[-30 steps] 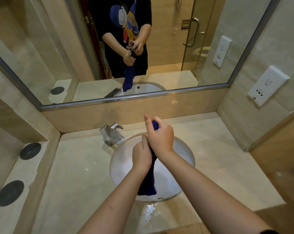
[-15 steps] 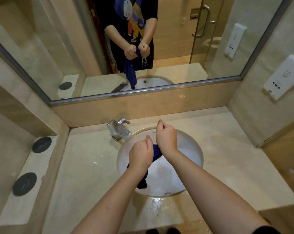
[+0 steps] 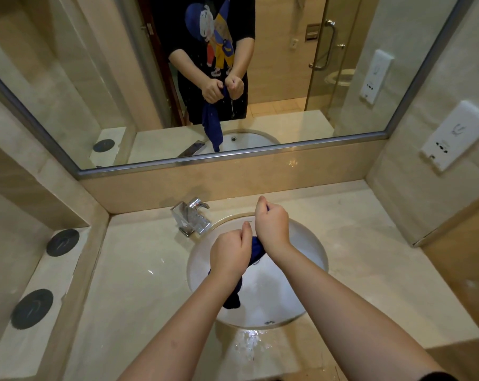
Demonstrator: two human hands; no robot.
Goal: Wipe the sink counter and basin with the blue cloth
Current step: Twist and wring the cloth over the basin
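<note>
Beige stone counter (image 3: 139, 284) lies wet between the forearms, under a wide mirror (image 3: 68, 78). Left hand (image 3: 230, 254) and right hand (image 3: 272, 225) curl tight round the blue cloth (image 3: 256, 250) over the white basin (image 3: 310, 257); its end hangs below the left fingers.

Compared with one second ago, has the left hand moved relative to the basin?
Yes. The left hand has shifted slightly left, toward the rim of the basin on the side of the faucet, still gripping the blue cloth.
</note>
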